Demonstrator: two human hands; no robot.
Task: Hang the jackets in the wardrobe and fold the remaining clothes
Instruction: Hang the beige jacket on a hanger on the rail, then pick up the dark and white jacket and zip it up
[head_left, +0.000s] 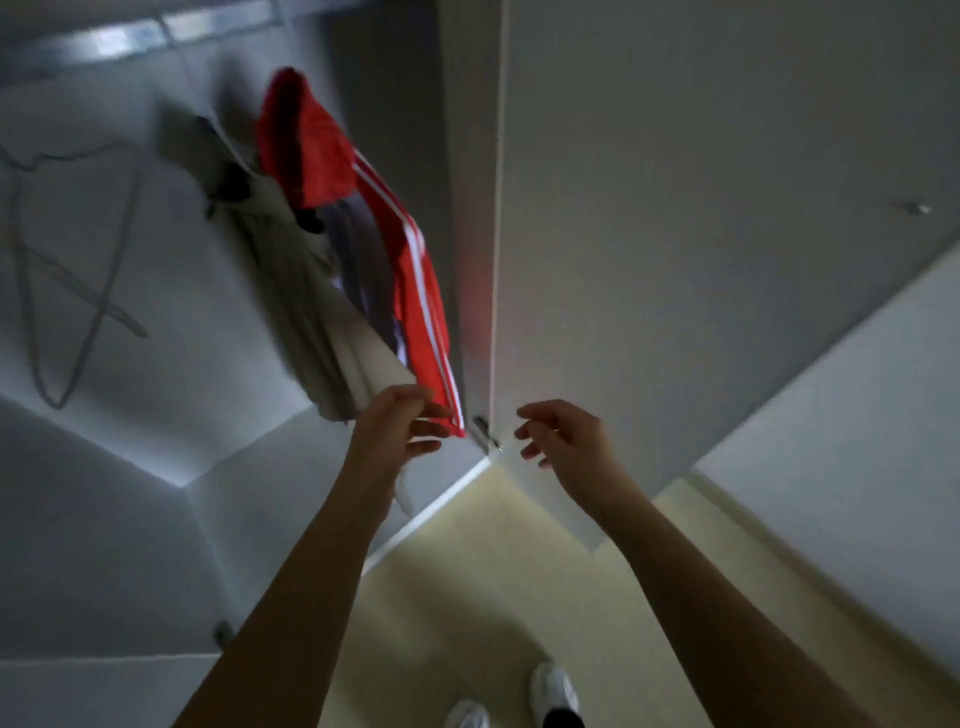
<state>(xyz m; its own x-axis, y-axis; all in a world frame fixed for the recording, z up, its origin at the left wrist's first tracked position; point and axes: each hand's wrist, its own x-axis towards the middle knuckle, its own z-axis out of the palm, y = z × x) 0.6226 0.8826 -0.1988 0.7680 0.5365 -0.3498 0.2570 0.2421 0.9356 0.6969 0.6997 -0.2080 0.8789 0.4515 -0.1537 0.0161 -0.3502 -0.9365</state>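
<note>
L hand (400, 431) pinches bottom hem of red jacket (415, 291), which hangs in wardrobe (104, 467) by its right wall, rising up-left from the grip, beige jacket (311, 312) touching alongside. R hand (561, 436) relaxed, holding nothing, near door (675, 208) edge.

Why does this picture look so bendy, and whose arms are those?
The camera sits on a person's head, looking forward and down; its wide lens bends things. The arms are that person's. A red jacket with white stripes hangs in the wardrobe, beside a beige garment. The left hand pinches the jacket's bottom edge. The right hand is open and holds nothing. Empty hangers hang further left. The white shoes below are the person's too.
</note>
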